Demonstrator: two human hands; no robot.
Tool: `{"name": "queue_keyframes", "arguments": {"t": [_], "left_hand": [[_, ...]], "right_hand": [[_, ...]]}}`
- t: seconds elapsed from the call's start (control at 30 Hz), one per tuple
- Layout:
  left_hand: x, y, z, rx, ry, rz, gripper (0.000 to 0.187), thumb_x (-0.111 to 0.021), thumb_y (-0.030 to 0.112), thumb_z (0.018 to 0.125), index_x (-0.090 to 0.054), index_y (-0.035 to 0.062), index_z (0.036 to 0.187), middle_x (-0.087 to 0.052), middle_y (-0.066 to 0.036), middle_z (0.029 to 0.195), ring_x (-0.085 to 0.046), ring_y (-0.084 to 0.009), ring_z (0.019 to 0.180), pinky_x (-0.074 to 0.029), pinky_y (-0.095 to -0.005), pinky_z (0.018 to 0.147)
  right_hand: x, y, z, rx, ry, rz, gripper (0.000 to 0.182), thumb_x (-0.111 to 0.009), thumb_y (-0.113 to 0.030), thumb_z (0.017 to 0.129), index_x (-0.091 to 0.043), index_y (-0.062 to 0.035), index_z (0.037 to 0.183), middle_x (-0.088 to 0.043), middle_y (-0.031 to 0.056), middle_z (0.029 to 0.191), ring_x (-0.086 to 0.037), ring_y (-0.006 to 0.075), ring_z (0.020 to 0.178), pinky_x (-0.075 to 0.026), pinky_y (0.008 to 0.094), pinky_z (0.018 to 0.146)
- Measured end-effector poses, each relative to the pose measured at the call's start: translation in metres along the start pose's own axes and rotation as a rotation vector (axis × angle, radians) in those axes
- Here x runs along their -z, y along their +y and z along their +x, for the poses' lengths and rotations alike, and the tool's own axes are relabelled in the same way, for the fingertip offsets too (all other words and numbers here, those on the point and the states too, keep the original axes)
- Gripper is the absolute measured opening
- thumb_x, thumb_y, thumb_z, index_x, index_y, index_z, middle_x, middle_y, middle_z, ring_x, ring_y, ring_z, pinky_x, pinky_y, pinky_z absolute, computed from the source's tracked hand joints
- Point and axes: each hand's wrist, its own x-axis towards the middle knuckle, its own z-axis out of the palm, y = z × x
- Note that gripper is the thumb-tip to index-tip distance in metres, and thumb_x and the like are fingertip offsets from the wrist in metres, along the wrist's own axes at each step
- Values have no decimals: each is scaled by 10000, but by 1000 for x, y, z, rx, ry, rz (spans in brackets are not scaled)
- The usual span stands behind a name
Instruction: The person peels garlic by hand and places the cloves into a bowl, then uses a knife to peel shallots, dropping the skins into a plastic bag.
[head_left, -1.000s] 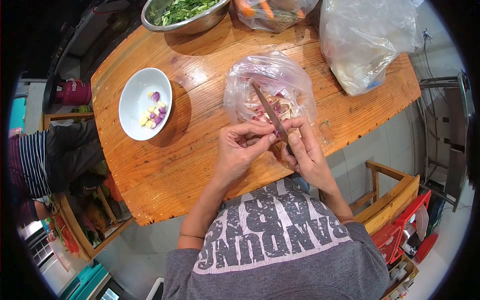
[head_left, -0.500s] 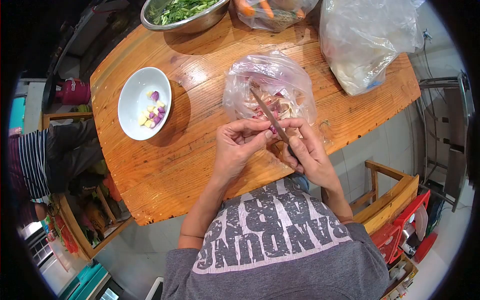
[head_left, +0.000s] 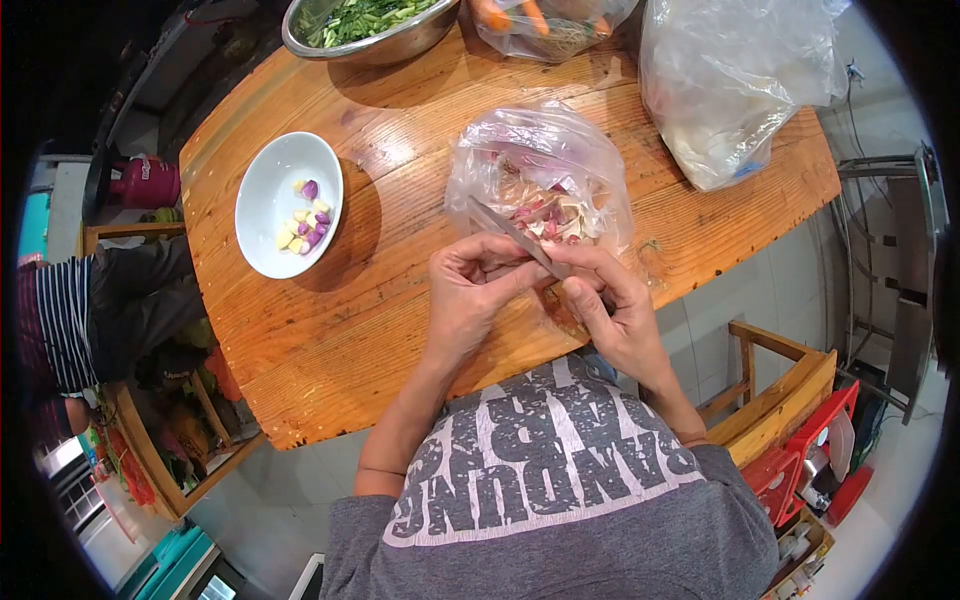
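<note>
My right hand (head_left: 618, 310) grips a knife (head_left: 512, 232), its blade slanting up and left across the fingertips of my left hand (head_left: 472, 290). The left thumb and fingers are pinched on a small shallot, which is mostly hidden at this moment. Just beyond both hands lies a clear plastic bag (head_left: 530, 130) with dry reddish and pale peels (head_left: 560, 212) in its mouth. To the left stands a white bowl (head_left: 258, 190) holding several peeled garlic cloves (head_left: 288, 238) and purple shallots (head_left: 311, 189).
A steel bowl (head_left: 400, 42) of chopped greens stands at the far edge of the wooden table (head_left: 330, 370). Beside it are a bag of carrots (head_left: 540, 30) and a large plastic bag (head_left: 735, 90). A wooden stool (head_left: 775, 390) is at right; another person (head_left: 110, 310) is at left.
The knife has swung so its tip points further left and lower, and the right fingers have shifted. The purple shallot seen between my fingertips earlier is now covered. The bowls and bags stay put.
</note>
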Motion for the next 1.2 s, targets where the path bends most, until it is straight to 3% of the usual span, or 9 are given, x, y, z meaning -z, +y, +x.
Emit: {"name": "queue_keyframes", "arguments": {"t": [0.03,0.13,0.23,0.4,0.7,1.0,1.2], "left_hand": [[-1,1,0,7,11,12,170,-666,-83,750,-635,-24,906,-667,-95,905,-640,-126,817,-520,-254,772],[-5,5,0,30,24,25,172,-664,-76,755,-630,-26,916,-668,-110,917,-646,-134,819,-522,-252,770],[-4,5,1,52,-8,-7,175,-654,-73,766,-625,-36,935,-666,-129,922,-654,-153,828,-527,-256,767],[4,5,3,66,-90,-11,173,-620,-52,817,-616,-54,991,-662,-138,953,-653,-161,864,-527,-264,801],[-1,11,4,117,-46,-7,186,-600,-17,843,-584,-41,1026,-661,-122,934,-655,-165,854,-533,-258,784],[3,4,3,9,-110,7,198,-677,-62,766,-609,-28,949,-669,-121,928,-654,-148,860,-532,-260,762],[3,9,3,79,-66,34,179,-668,-52,778,-634,-26,952,-674,-114,928,-658,-147,834,-529,-259,772]], "right_hand": [[0,0,0,2,-12,8,292,-464,-147,963,-488,-26,1227,-440,-30,656,-375,28,586,-319,195,520],[6,2,2,-102,-103,409,290,-456,-152,967,-488,-33,1229,-423,-29,643,-375,31,569,-304,189,504],[8,4,4,-146,-106,485,291,-446,-157,972,-486,-35,1233,-395,-36,634,-355,34,552,-295,188,496],[15,4,3,-213,-103,483,306,-452,-158,969,-473,-29,1246,-372,-44,606,-339,29,545,-296,183,500],[7,0,3,-139,-67,284,328,-480,-164,958,-479,-32,1259,-425,-46,649,-369,25,568,-308,187,526],[10,2,0,-126,-171,434,320,-458,-155,968,-489,-47,1267,-422,-42,676,-364,39,582,-283,187,498],[12,2,1,-114,-139,397,317,-446,-162,973,-485,-47,1265,-383,-47,650,-337,42,562,-273,190,491]]}}
